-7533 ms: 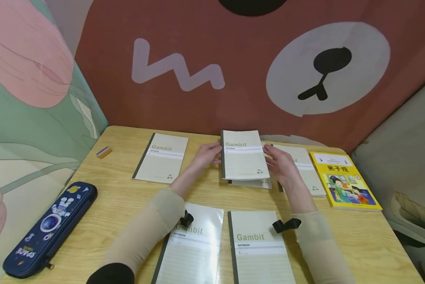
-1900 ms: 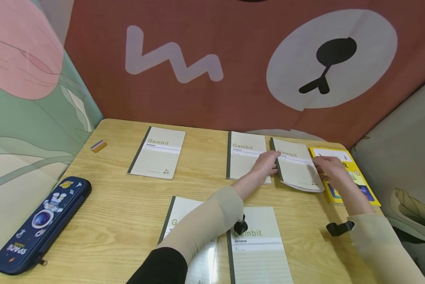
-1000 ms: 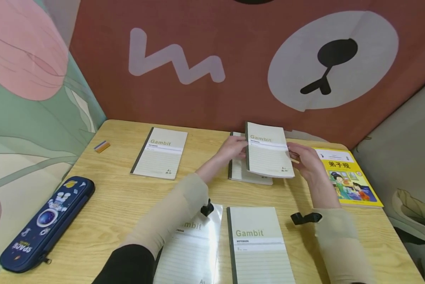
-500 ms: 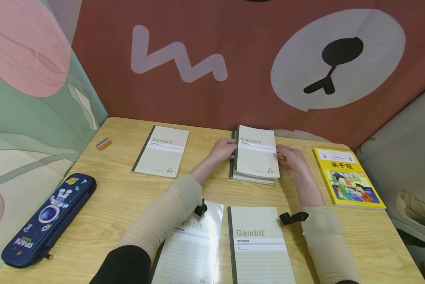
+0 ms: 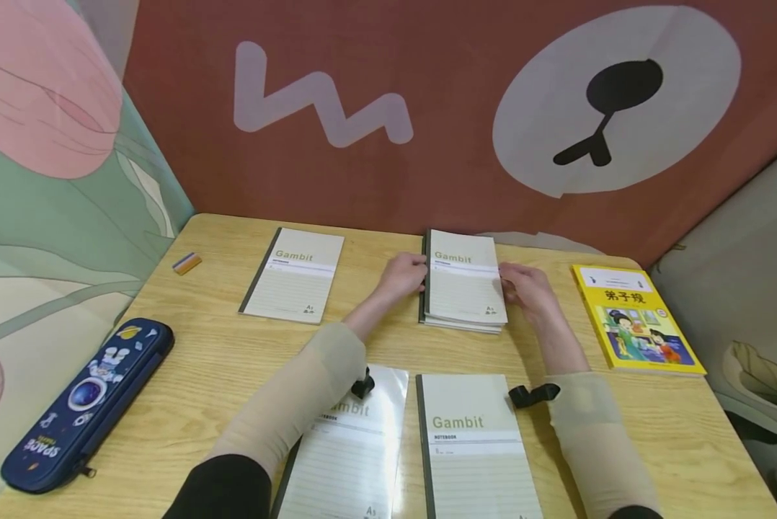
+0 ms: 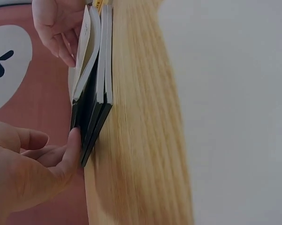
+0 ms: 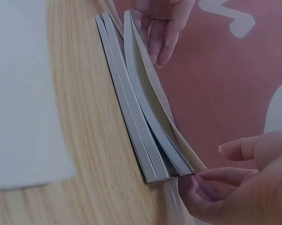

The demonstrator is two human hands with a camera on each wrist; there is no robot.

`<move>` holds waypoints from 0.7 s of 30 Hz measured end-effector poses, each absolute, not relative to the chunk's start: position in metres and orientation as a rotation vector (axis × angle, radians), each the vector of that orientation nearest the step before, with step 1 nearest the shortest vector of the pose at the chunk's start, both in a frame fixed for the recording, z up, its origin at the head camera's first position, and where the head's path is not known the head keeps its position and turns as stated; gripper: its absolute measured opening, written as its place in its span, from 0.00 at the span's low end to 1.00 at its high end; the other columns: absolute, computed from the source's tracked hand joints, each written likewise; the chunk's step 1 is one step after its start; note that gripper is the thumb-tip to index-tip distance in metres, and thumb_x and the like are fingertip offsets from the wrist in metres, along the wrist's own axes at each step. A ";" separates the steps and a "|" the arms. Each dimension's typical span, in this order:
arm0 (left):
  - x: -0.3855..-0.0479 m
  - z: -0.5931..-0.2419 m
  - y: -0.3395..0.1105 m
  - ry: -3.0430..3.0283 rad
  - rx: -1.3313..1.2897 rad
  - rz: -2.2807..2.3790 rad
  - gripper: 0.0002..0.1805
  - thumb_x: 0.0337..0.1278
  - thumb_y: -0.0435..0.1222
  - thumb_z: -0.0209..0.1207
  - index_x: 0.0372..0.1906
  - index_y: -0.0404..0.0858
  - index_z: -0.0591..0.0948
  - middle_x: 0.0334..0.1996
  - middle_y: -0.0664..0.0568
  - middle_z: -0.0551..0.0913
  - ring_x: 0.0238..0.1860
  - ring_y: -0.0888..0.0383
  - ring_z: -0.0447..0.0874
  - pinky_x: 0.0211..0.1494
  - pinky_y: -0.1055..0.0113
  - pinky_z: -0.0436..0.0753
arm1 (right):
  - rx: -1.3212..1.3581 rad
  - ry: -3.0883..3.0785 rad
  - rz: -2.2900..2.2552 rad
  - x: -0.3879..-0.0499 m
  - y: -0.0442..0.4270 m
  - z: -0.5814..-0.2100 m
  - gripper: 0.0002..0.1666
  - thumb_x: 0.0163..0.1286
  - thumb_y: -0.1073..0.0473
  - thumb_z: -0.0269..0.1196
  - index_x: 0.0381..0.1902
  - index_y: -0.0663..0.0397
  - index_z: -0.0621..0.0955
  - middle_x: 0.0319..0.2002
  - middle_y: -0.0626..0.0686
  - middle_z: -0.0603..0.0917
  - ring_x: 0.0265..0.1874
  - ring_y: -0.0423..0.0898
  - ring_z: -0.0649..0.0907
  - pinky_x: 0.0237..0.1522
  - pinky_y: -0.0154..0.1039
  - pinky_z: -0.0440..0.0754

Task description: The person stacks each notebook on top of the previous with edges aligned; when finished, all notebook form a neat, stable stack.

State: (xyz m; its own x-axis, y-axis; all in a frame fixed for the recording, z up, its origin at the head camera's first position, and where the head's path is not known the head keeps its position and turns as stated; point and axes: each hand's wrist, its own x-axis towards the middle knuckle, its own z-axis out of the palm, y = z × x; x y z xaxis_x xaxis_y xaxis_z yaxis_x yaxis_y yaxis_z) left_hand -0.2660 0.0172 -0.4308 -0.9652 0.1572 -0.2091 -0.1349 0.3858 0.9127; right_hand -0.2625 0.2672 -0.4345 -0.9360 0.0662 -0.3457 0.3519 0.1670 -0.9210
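Along left edge of worktop [image 5: 388, 339], slantwise: dark blue pencil case [image 5: 89, 404] with astronaut, planets and "SPACE" lettering, zip pull towards near edge. Beyond, near far left corner: small striped block [image 5: 187, 264], orange and white with a blue side. Next, close to far edge: single Gambit notebook [image 5: 294, 285], flat, dark spine to left, well apart from the rest.

At near edge, left of middle: glossy Gambit notebook [image 5: 362, 461], partly behind left sleeve [image 5: 298, 396]. Above it, towards far edge: left hand [image 5: 403, 277], fingers partly curled, holding top notebook [image 5: 465, 288] at its spine.

Middle of far edge: top notebook over two lower notebooks [image 6: 109, 61], roughly aligned. By wrist views, top one slightly raised, wedge of space beneath, cover bowed away from pages; lower two flat, one on the other.

Nearer, at near edge just right of middle: another Gambit notebook [image 5: 476, 447], flat. Right of the stack: right hand [image 5: 526, 282], fingers bent around top notebook's page-side edge, gripping near a corner, thumb apart. Towards far right corner, slightly turned: yellow picture-cover book [image 5: 639, 321], well clear of the stack.
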 end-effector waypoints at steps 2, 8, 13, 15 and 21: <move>-0.265 -0.432 0.018 2.433 0.030 1.565 0.25 0.76 0.34 0.46 0.73 0.34 0.73 0.74 0.45 0.74 0.41 0.52 0.88 0.49 0.64 0.89 | 0.397 2.243 -1.822 -0.262 0.266 -0.434 0.34 0.81 0.55 0.53 0.77 0.66 0.63 0.53 0.45 0.78 0.41 0.30 0.78 0.45 0.24 0.81; -0.266 -0.432 0.018 2.520 0.084 1.429 0.25 0.76 0.34 0.45 0.72 0.35 0.73 0.71 0.45 0.77 0.24 0.59 0.66 0.27 0.72 0.69 | 0.377 2.309 -1.706 -0.261 0.263 -0.431 0.34 0.82 0.53 0.51 0.78 0.65 0.63 0.72 0.62 0.71 0.52 0.36 0.76 0.55 0.27 0.81; -0.263 -0.434 0.018 2.562 0.130 1.335 0.24 0.76 0.33 0.46 0.72 0.36 0.74 0.73 0.46 0.74 0.20 0.60 0.60 0.24 0.71 0.65 | 0.367 2.346 -1.632 -0.257 0.260 -0.430 0.34 0.82 0.52 0.50 0.78 0.65 0.63 0.75 0.65 0.68 0.59 0.42 0.76 0.63 0.33 0.80; -0.262 -0.434 0.019 2.573 0.148 1.314 0.24 0.76 0.32 0.46 0.72 0.36 0.74 0.72 0.46 0.75 0.17 0.61 0.59 0.22 0.72 0.64 | 0.360 2.371 -1.607 -0.257 0.260 -0.430 0.34 0.82 0.52 0.50 0.78 0.66 0.63 0.76 0.64 0.68 0.62 0.46 0.76 0.63 0.34 0.80; -0.261 -0.434 0.022 2.603 0.207 1.245 0.24 0.74 0.31 0.46 0.69 0.37 0.78 0.56 0.41 0.86 0.15 0.62 0.58 0.19 0.72 0.61 | 0.313 2.459 -1.539 -0.256 0.258 -0.428 0.34 0.81 0.55 0.51 0.77 0.69 0.63 0.76 0.66 0.68 0.67 0.54 0.74 0.62 0.36 0.81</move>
State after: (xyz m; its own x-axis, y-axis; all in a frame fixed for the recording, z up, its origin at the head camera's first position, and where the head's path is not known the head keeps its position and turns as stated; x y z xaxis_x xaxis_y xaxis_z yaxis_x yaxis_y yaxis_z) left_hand -0.2608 0.0217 -0.4344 -0.9591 0.2325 -0.1612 0.0205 0.6252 0.7802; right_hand -0.2559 0.2580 -0.4277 -0.9524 0.0616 -0.2987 0.2956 0.4279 -0.8541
